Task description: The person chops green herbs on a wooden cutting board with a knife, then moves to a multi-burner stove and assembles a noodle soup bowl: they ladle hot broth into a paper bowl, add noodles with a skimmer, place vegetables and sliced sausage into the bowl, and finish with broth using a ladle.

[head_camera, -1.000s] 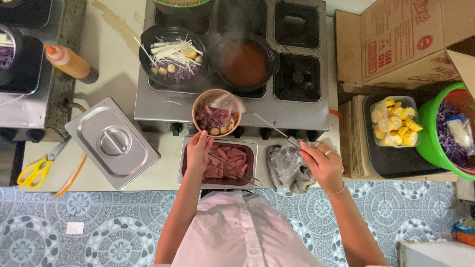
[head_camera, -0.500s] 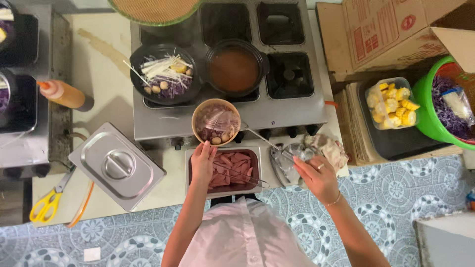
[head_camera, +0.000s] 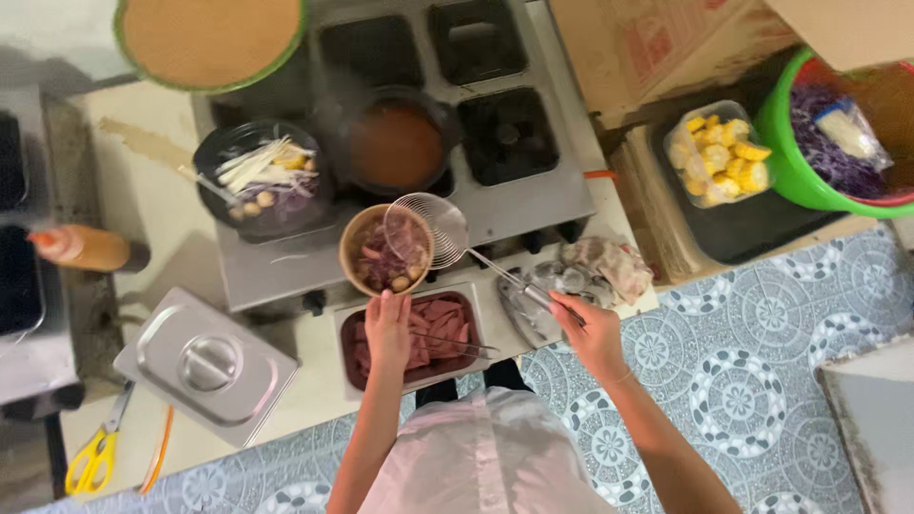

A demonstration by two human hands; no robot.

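Observation:
My left hand [head_camera: 387, 329] holds the near rim of a round paper bowl [head_camera: 385, 251] filled with sliced meat and small balls, at the front edge of the cooker. My right hand [head_camera: 586, 328] grips the long handle of a wire skimmer [head_camera: 427, 228], whose mesh head hangs over the bowl's right side. Just below the bowl a metal tray of raw red meat slices [head_camera: 415, 334] holds a pair of tongs [head_camera: 455, 344]. A dark pot of brown broth [head_camera: 397, 143] steams behind the bowl.
A black bowl of vegetables [head_camera: 263, 178] sits at the left of the cooker [head_camera: 533, 206]. A steel lid [head_camera: 204, 364], yellow scissors [head_camera: 92, 455] and a sauce bottle [head_camera: 84, 249] lie at left. A crumpled cloth [head_camera: 606, 266], a tub of corn pieces [head_camera: 721, 155] and a green basin [head_camera: 805, 171] are at right.
The skimmer has swung left and now hangs over the bowl. The view has shifted, so the counter sits more to the left and lower.

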